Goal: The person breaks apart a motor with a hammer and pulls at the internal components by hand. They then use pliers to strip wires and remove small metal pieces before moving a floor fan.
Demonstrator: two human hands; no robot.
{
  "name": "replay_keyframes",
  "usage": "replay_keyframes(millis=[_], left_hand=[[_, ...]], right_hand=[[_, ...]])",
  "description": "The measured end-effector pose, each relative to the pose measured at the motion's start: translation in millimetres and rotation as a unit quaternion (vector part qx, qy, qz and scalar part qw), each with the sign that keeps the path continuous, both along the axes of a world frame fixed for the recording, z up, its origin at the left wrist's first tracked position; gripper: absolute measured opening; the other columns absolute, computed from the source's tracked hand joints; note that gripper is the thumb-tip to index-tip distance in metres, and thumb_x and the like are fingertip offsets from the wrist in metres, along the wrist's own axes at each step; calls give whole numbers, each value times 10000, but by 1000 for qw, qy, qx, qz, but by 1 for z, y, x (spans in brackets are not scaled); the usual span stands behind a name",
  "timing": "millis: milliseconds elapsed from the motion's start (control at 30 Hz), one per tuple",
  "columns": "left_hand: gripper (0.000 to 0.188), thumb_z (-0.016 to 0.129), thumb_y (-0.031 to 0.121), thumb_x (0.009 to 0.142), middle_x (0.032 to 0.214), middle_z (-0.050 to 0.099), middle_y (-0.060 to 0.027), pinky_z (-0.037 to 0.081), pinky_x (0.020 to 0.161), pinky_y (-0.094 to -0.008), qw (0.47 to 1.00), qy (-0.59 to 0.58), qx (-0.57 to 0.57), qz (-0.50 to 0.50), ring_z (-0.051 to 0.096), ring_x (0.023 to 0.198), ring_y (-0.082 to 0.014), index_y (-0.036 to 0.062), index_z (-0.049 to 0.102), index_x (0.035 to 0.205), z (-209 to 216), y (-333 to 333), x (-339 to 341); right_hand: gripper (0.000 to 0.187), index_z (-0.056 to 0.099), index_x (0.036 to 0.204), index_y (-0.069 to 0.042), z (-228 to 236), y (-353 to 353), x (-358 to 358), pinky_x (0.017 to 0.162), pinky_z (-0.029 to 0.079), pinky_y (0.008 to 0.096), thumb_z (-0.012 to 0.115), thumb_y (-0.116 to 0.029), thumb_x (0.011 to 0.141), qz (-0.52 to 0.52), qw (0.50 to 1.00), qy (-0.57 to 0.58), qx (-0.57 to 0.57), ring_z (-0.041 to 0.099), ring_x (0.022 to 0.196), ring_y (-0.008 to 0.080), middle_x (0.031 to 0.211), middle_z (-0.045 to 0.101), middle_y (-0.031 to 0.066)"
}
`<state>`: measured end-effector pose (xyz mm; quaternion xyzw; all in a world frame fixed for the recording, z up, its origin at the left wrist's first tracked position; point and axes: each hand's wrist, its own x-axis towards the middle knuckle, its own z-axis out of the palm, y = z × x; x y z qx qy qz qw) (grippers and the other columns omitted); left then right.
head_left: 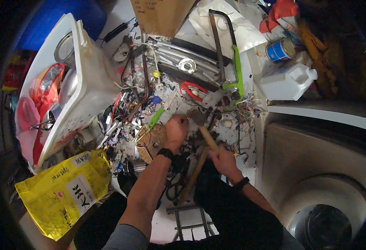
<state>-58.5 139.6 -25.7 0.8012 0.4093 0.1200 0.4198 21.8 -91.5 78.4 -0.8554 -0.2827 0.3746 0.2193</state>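
My right hand point(225, 162) is wrapped round the wooden handle of a hammer point(209, 138). The hammer's dark head point(196, 117) is just right of my left hand point(176, 132). That left hand is closed in a fist low over the littered floor; a small dark spot shows at its top, and what it grips is hidden. Left of it lie a green-handled tool point(155, 119) and a brown board with holes point(154, 141). A second wooden stick point(195, 173) slants between my legs, below both hands.
A hacksaw with a green handle point(238, 71), metal rods point(183, 56) and a cardboard box point(162, 16) lie beyond. At left stand a white tub point(93, 71) and a yellow bag point(62, 191). At right are a white jug point(289, 83), a blue can point(279, 50) and a washing-machine-like appliance point(312, 154).
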Motion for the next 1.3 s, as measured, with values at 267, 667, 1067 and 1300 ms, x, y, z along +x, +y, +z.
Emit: replay_keyframes(millis=[267, 667, 1067, 1300], left_hand=[[134, 700, 135, 813, 912, 695, -239, 549, 779, -495, 999, 16, -16, -23, 678, 858, -440, 47, 751, 900, 5, 1, -2], [205, 722, 114, 801, 981, 701, -232, 549, 809, -506, 1000, 24, -7, -7, 681, 922, -440, 41, 735, 991, 5, -2, -3], [204, 714, 127, 867, 997, 677, -200, 544, 833, -507, 996, 27, 53, -72, 657, 969, -433, 20, 705, 1040, 14, -7, 5], [169, 721, 110, 908, 893, 736, -105, 539, 735, -348, 970, -60, -234, 4, 696, 799, -212, 1, 743, 1036, 33, -9, 2]], right_hand=[[586, 564, 1020, 41, 7, 0, 0, 691, 530, 571, 593, -544, 1004, -27, 999, 17, -20, 681, 815, 519, 820, 682, 303], [533, 566, 1043, 16, 7, -13, 1, 663, 536, 550, 634, -510, 991, -51, 998, -19, -12, 693, 762, 477, 805, 690, 261], [461, 625, 1139, 0, -6, -128, -34, 701, 554, 489, 750, -385, 917, -150, 977, -115, -101, 722, 815, 405, 865, 718, 230], [432, 608, 1051, 1, -44, -197, -38, 666, 552, 490, 743, -392, 930, -189, 964, -128, -138, 706, 760, 394, 801, 690, 219]])
